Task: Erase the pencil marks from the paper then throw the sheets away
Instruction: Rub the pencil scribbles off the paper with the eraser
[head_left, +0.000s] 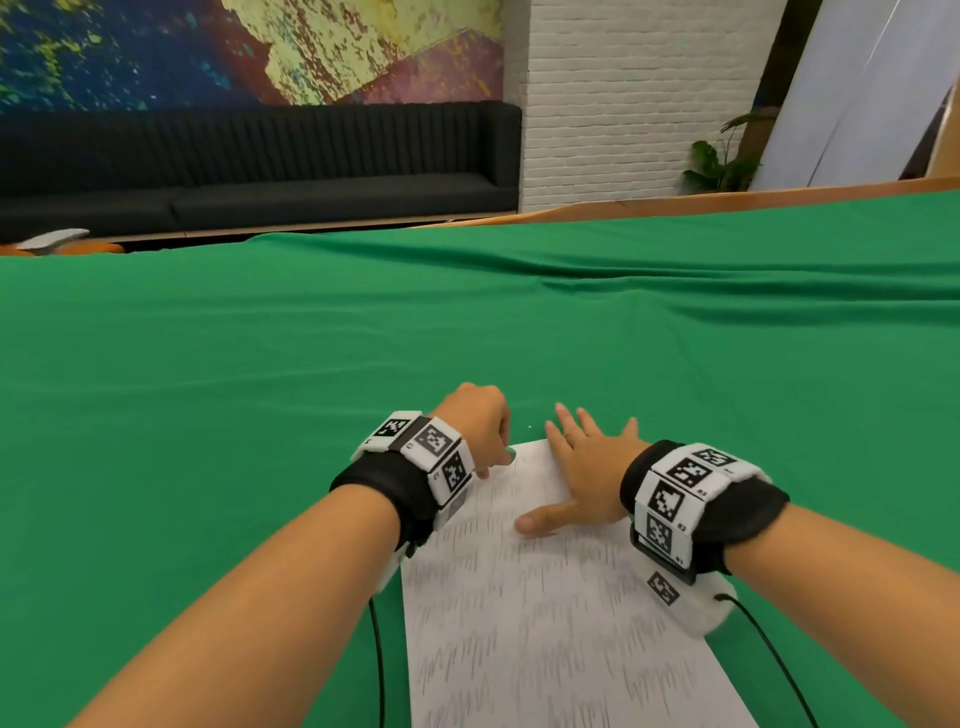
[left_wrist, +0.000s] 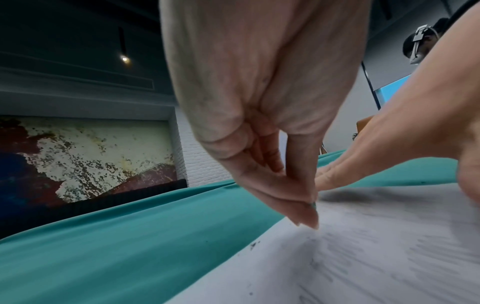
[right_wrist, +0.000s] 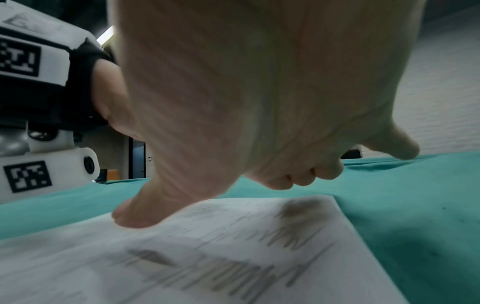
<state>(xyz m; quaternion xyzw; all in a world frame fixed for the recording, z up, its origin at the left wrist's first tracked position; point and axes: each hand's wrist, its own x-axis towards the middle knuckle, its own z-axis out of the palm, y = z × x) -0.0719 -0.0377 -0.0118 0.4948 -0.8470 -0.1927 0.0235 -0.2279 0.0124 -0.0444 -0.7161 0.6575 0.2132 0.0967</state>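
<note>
On the green cloth (head_left: 260, 389), the right hand (head_left: 587, 467) presses flat on the paper (head_left: 545, 623). The left hand (head_left: 480, 426) pinches a tiny green eraser (head_left: 511, 453) at the paper's far left corner.

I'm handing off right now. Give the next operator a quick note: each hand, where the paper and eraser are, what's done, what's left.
Left hand: fingers curled, pinching a small green eraser at the paper's far left corner.
Right hand: flat, fingers spread, pressing on the paper's far end to hold it still.
Paper: lies on the green cloth, directly in front of the person. Whether it is one sheet or several, I cannot tell.
Done: little; pencil strokes still cover nearly the whole sheet, with a few eraser crumbs by the left edge.
Left: erase the marks, then throw the sheets away. No bin is in view.
</note>
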